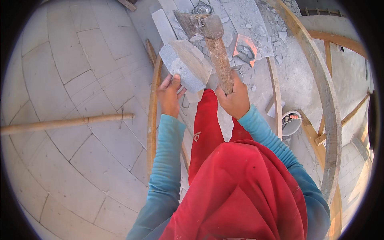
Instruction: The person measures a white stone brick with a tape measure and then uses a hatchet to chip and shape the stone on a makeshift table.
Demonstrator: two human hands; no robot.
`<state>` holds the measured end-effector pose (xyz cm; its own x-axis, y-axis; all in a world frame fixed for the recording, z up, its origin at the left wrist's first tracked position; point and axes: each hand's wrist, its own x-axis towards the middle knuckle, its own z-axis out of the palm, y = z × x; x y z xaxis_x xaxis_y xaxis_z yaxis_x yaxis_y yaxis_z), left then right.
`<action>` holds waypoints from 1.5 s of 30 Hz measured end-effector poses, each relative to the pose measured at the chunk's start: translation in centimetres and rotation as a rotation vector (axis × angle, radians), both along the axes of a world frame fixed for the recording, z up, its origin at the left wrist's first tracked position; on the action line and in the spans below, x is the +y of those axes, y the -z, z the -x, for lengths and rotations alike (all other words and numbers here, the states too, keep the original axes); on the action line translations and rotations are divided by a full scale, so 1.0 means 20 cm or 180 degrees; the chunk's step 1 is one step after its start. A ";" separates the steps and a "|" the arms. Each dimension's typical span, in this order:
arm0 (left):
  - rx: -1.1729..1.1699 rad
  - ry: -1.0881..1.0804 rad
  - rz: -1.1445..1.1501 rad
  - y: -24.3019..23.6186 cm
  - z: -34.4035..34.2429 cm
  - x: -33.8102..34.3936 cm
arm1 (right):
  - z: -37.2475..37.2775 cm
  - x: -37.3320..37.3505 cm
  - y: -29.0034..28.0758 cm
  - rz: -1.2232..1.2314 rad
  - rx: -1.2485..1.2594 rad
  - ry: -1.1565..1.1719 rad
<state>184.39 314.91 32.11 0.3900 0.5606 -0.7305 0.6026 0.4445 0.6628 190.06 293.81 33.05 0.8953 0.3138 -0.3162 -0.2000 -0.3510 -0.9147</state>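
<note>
My right hand (235, 96) is wrapped round the lower end of the worn wooden handle of a hatchet (220, 56). Its metal head, with a flared blade and a blunt back, is over the slab-covered work surface (256, 28). At the near left edge of a thick grey block (186, 66) my left hand (170, 96) grips with the thumb on its face; some fingers are hidden. The block is tilted, its rough pale side facing up. An orange-and-grey saw handle (245, 51) lies right of the hatchet. Beyond the hatchet head sits a round metal object (202, 8).
Broken chips (282, 36) litter the right side. Wooden beams (154, 120) stand close on both sides, with a curved timber (328, 100) at right. A white bucket (291, 124) is behind my right arm. A wooden pole (68, 125) crosses the block wall at left.
</note>
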 end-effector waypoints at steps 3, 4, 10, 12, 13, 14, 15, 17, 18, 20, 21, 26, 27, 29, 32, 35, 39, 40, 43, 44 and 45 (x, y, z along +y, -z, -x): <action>-0.0017 0.0054 0.0063 -0.02 -0.03 -0.01 | 0.00 0.03 0.10 0.0261 0.0118 -0.0192; -0.0063 0.0089 0.0107 -0.03 -0.03 0.00 | 0.01 0.00 0.23 0.0657 0.0182 -0.0570; -0.0060 0.0139 0.0255 -0.04 -0.02 0.02 | -0.16 -0.01 0.10 0.0683 0.0233 -0.0714; -0.0085 0.0110 0.0222 -0.03 -0.02 0.02 | -0.18 0.04 -0.02 0.0444 0.0183 -0.0414; -0.0107 0.0057 0.0201 -0.02 -0.02 0.02 | -0.18 0.06 -0.06 0.0305 0.0207 -0.0200; -0.0128 0.0001 0.0178 -0.01 -0.02 0.01 | -0.18 0.07 -0.08 0.0165 0.0231 0.0011; -0.0123 0.0005 0.0198 -0.01 -0.01 0.01 | -0.15 0.07 -0.05 0.0231 0.0208 -0.0010; -0.0130 0.0030 0.0258 -0.02 -0.02 0.02 | -0.05 0.06 0.10 0.0381 0.0147 -0.0033; -0.0117 0.0121 0.0281 -0.03 -0.04 0.02 | -0.01 0.04 0.20 0.0595 0.0193 -0.0291; -0.0081 0.0275 0.0307 -0.07 -0.05 0.02 | 0.04 -0.02 0.36 0.1005 0.0295 -0.0837; -0.0099 0.0258 0.0282 -0.07 -0.07 0.02 | 0.00 -0.01 0.34 0.1004 0.0096 -0.0812; -0.0025 0.0183 0.0174 -0.06 -0.03 0.02 | -0.10 0.10 -0.01 0.0516 0.0077 -0.0352; -0.0025 0.0174 0.0180 -0.05 -0.03 0.02 | -0.09 0.12 -0.01 0.0369 0.0039 -0.0214; -0.0018 0.0146 0.0186 -0.03 -0.02 0.01 | -0.08 0.13 -0.01 0.0068 -0.0032 0.0055; -0.0085 0.0188 0.0252 -0.06 -0.05 0.01 | 0.03 0.06 0.24 0.0880 0.0208 -0.0533; -0.0026 0.0189 0.0296 -0.08 -0.06 0.00 | -0.01 0.00 0.35 0.1164 0.0061 -0.0880; -0.0019 0.0131 0.0129 -0.05 -0.05 0.02 | -0.12 0.10 0.11 0.0780 -0.0069 -0.0507; -0.0011 0.0123 0.0114 -0.04 -0.03 0.01 | -0.13 0.12 0.03 0.0562 0.0012 -0.0337; -0.0025 0.0100 0.0156 -0.04 -0.02 0.01 | -0.07 0.12 0.07 0.0285 -0.0113 -0.0050; -0.0040 0.0091 0.0186 -0.04 -0.02 0.01 | -0.03 0.11 0.12 0.0256 -0.0219 0.0006; -0.0045 0.0150 0.0198 -0.05 -0.04 0.00 | 0.01 0.08 0.22 0.0628 -0.0046 -0.0366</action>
